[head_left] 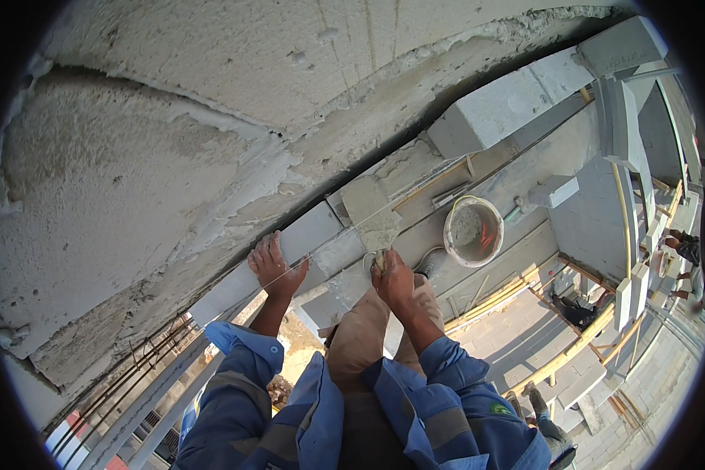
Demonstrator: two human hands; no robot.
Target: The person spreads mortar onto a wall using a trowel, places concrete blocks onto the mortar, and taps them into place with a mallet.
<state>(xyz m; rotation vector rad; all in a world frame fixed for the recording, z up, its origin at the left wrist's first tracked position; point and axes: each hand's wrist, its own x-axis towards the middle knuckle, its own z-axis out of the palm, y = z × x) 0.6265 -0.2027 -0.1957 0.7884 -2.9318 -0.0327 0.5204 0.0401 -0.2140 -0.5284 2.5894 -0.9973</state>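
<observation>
Blue jacket [478, 427] sits nearest the lens. Left hand [274, 266] lies flat on a pale block [309, 231] beside the concrete wall [125, 172], gripping nothing; right hand [395, 282] is wrapped around a mortar-smeared tool [379, 257], probably a trowel. Best practice, likely: steady the block with a flat palm, don't nudge the string [321, 250]. Round bucket [448, 235] right of the tool, grey mortar [467, 223] inside, plus a reddish patch, unclear what.

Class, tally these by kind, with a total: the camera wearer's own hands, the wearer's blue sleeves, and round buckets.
Hands (left hand, right hand): 2
Blue sleeves (left sleeve, right sleeve): 2
Round bucket: 1
Total: 5
</observation>
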